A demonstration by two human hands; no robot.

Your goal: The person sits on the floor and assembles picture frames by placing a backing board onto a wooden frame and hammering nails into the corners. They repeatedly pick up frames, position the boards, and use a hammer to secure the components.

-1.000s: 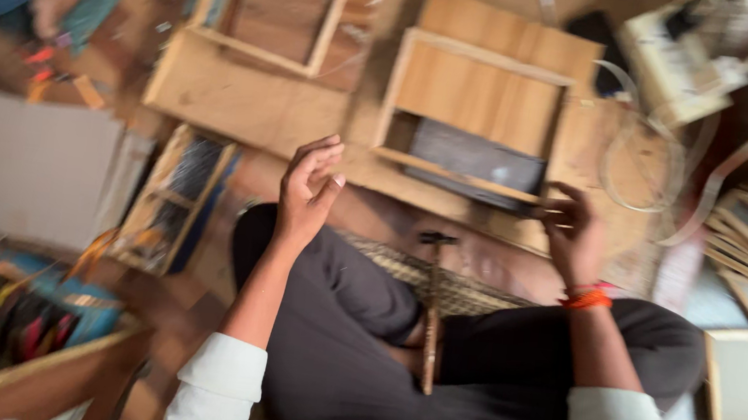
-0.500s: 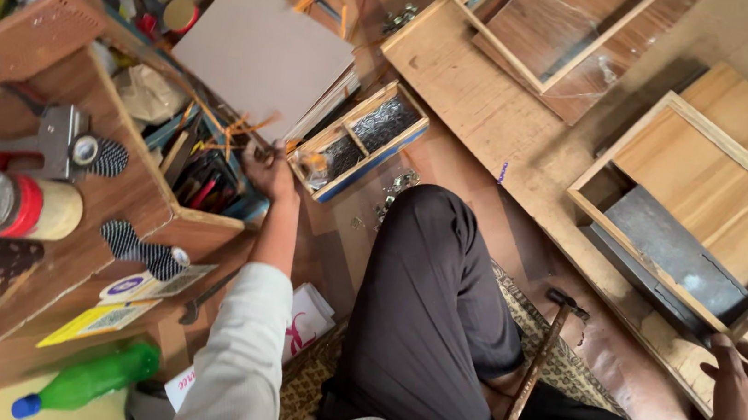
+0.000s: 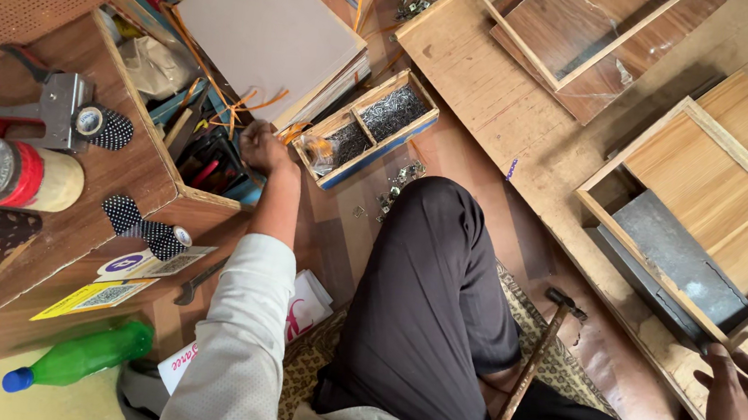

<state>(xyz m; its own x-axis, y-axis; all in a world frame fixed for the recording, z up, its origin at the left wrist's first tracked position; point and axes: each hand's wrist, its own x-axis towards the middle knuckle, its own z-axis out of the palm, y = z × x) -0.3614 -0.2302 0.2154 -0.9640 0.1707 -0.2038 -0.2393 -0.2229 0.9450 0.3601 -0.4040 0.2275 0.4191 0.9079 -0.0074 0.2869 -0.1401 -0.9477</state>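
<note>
Two bare hands are in view, well apart from each other. The left hand [image 3: 262, 145] reaches forward to the corner of a wooden tool box [image 3: 203, 160] full of small tools, just beside a low wooden tray [image 3: 366, 129] with compartments that hold small metal nails. Its fingers are curled downward at the edge of the box, among thin orange strips [image 3: 251, 103]; I cannot tell if they hold something, because the back of the hand hides them. The right hand [image 3: 743, 397] is at the lower right, with an orange thread band on the wrist. Its fingers [image 3: 718, 359] are spread open and a little bent, holding nothing, and they are just beside the edge of a light wooden frame [image 3: 638, 256] that lies on the floor. One hammer [image 3: 536, 361] with a wooden handle rests on the person's dark trousers, between the two hands, touched by neither. On the desk [image 3: 110, 168] at the left stand a staple gun [image 3: 46, 111] and a jar with a red band [image 3: 16, 174], and a green bottle [image 3: 81, 357] lies below.
</note>
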